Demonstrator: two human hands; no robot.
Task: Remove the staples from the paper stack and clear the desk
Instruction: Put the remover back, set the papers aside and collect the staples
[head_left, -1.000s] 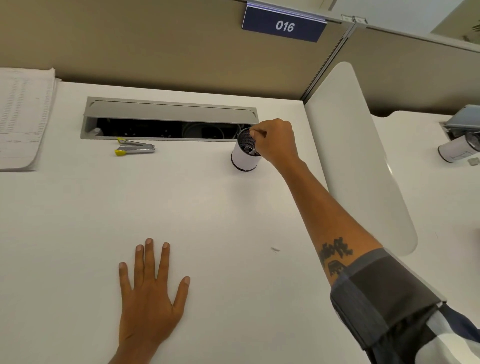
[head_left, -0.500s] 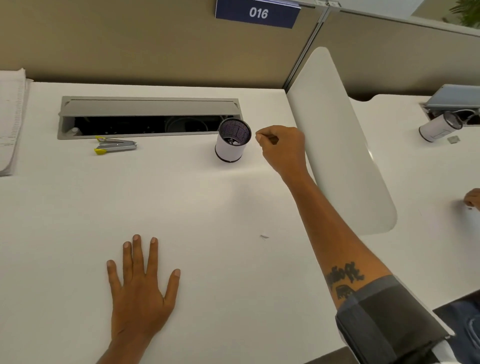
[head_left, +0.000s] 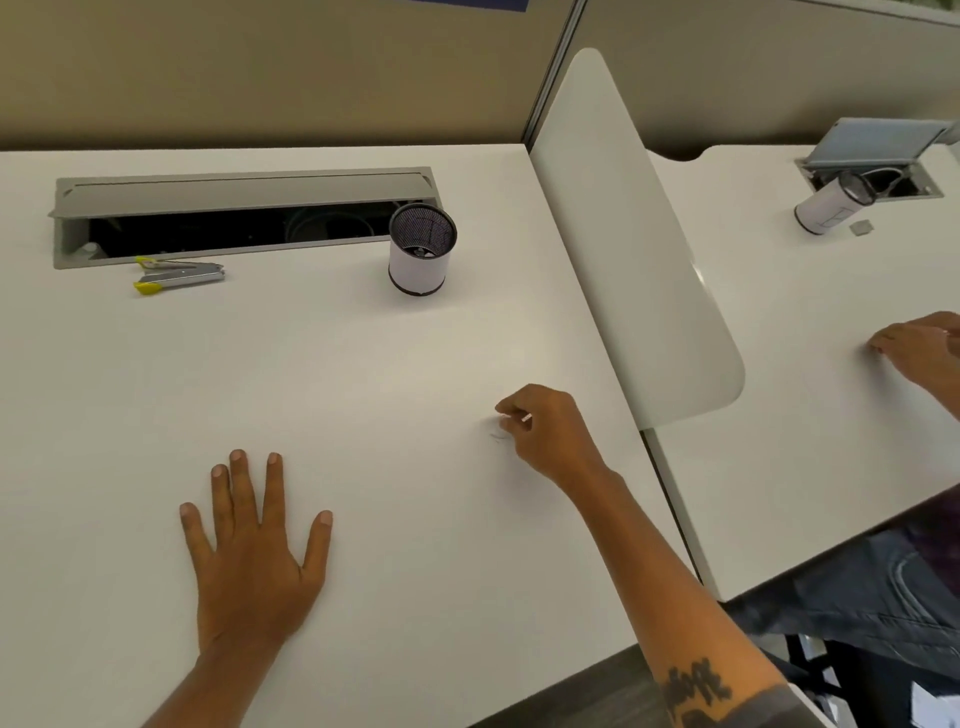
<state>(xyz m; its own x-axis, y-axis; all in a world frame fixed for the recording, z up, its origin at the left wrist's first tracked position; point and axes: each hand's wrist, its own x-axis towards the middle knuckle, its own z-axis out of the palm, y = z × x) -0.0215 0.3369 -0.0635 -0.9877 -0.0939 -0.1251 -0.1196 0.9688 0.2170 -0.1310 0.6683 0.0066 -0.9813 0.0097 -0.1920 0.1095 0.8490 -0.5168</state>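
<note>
Right hand (head_left: 545, 431) pinching at loose staple (head_left: 500, 437) on worktop (head_left: 363, 364), grip nearly closed; left hand (head_left: 254, 551) lying flat, empty; mesh cup (head_left: 420, 249) and staple remover (head_left: 179, 275) remaining far.

White desks (head_left: 363, 364) split by a white divider (head_left: 634, 270), backed by tan partition walls (head_left: 260, 67).

Both arms were bare from wrist to well above the forearm. The left hand (head_left: 254, 561) wore no ring, watch or band, its nails short and pale. The right hand (head_left: 550, 436) was equally unadorned. A dark tattoo (head_left: 696, 691) marked the right forearm, just before a grey sleeve (head_left: 769, 712) edge at five o'clock.
</note>
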